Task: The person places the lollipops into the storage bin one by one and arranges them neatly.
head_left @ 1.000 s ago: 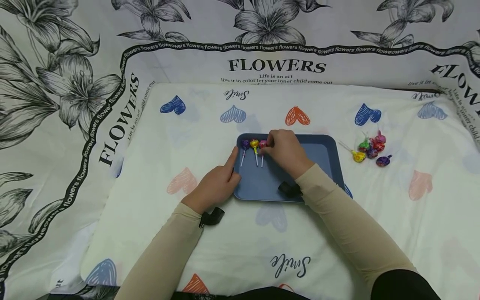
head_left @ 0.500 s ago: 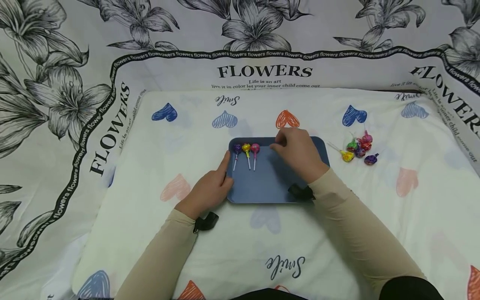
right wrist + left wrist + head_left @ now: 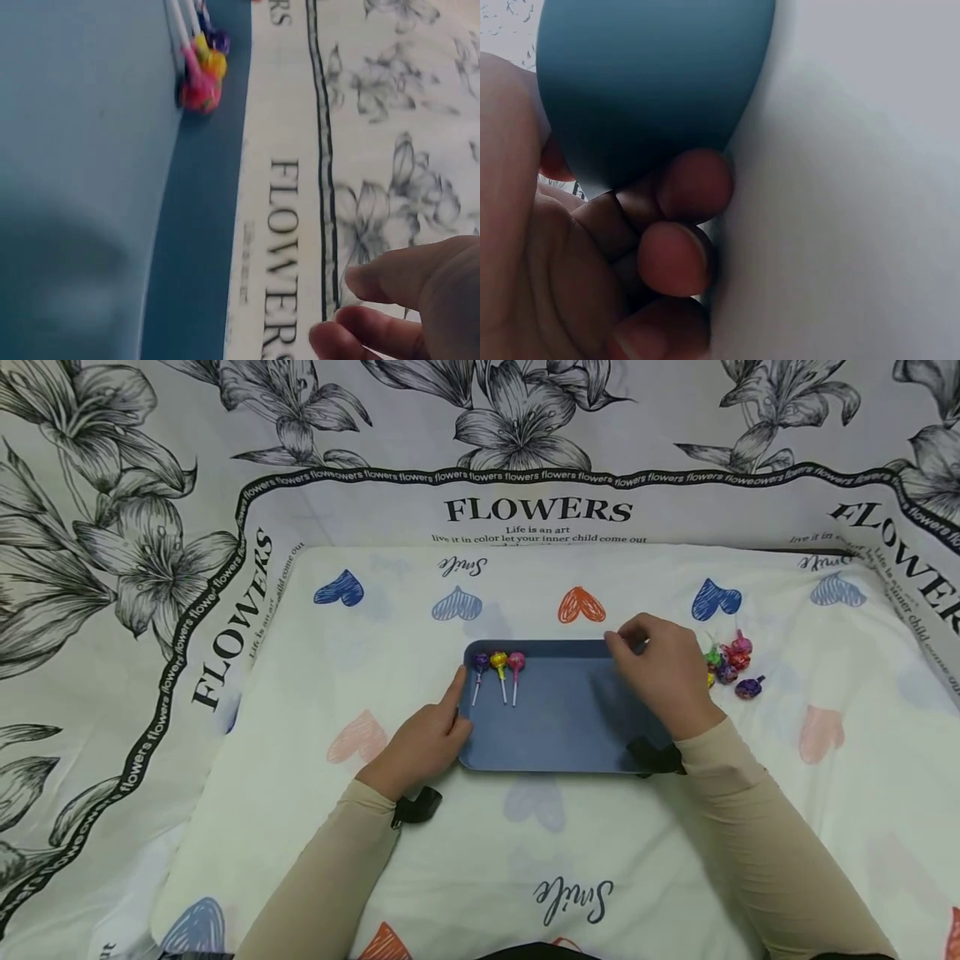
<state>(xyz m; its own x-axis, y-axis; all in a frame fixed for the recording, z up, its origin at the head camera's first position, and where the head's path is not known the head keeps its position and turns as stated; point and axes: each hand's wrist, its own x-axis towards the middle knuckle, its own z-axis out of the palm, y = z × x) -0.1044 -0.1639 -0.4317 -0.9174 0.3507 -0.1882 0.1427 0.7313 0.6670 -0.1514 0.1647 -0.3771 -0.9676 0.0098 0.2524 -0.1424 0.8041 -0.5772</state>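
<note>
A blue-grey tray point(image 3: 555, 752) lies flat, with a purple lollipop point(image 3: 481, 663), a yellow lollipop point(image 3: 500, 662) and a pink lollipop point(image 3: 517, 662) in a row at its left end, sticks toward the person. My left hand point(image 3: 420, 739) holds the tray's left edge, index finger along the rim; in the left wrist view its other fingers point(image 3: 673, 259) curl against the tray's wall. Over the tray's right end hovers my right hand point(image 3: 663, 668), holding nothing, its thumb and fingertips apart in the right wrist view. It partly hides a pile of wrapped lollipops point(image 3: 738, 647).
The pile sits on a white heart-print cloth point(image 3: 420, 860) just right of the tray; one purple lollipop point(image 3: 749, 687) lies at its near side. Behind is a cloth with black flower drawings point(image 3: 525, 427). Dark wrist cameras are strapped under both wrists.
My right hand has let go of the pink lollipop, leaving it beside the yellow one, and has moved right across the tray toward the pile. My left hand stays at the tray's edge.
</note>
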